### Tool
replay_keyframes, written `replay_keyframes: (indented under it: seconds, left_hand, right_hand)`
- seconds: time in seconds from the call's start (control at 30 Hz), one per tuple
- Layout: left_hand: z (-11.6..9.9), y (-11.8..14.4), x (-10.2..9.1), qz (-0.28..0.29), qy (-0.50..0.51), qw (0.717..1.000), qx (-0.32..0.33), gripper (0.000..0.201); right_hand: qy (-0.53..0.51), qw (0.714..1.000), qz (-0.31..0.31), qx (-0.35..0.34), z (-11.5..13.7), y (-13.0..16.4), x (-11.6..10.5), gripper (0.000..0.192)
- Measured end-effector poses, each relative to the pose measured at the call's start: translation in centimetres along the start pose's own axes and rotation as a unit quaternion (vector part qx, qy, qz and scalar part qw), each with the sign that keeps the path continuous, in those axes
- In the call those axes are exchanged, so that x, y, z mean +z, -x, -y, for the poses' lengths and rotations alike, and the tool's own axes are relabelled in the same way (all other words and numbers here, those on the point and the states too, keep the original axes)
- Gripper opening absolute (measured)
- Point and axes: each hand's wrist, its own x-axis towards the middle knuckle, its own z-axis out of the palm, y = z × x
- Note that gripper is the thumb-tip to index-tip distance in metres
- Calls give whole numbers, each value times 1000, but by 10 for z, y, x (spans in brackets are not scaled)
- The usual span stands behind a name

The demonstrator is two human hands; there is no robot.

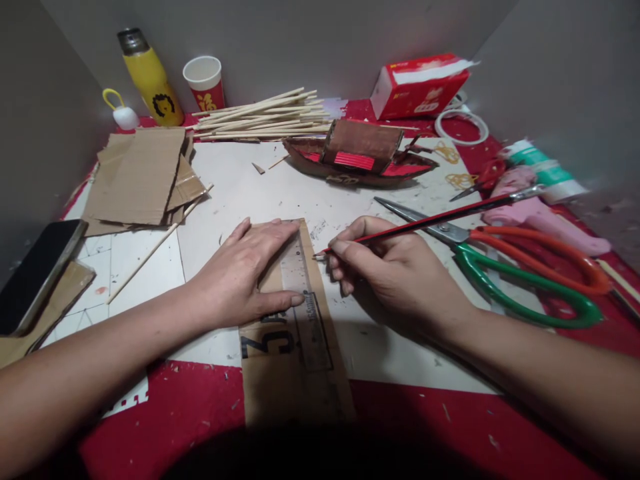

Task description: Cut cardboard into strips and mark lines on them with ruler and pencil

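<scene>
We pressed our left hand (245,277) flat, fingers spread, on a ruler (305,300) lying on a cardboard strip (295,373) whose long axis ran away from us. Our right hand (385,273) pinched a pencil (425,223), its tip touching the ruler's right edge near the far end, just beside the left fingertips. Scissors (500,257) lay to the right.

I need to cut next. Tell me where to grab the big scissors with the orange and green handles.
Take the big scissors by the orange and green loops at the right, coming from the right hand side. The steel blades point left, partly under the red pencil, so lift that clear first.
</scene>
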Motion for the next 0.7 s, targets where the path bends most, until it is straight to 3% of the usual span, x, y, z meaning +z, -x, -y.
replay_keyframes:
  seconds: [0.7]
  left_hand:
    - [-1, -1, -3, 9, -32, 999, 19, 71]
  right_hand:
    - [84, 996, 22, -11, 0, 0, 4, 13]
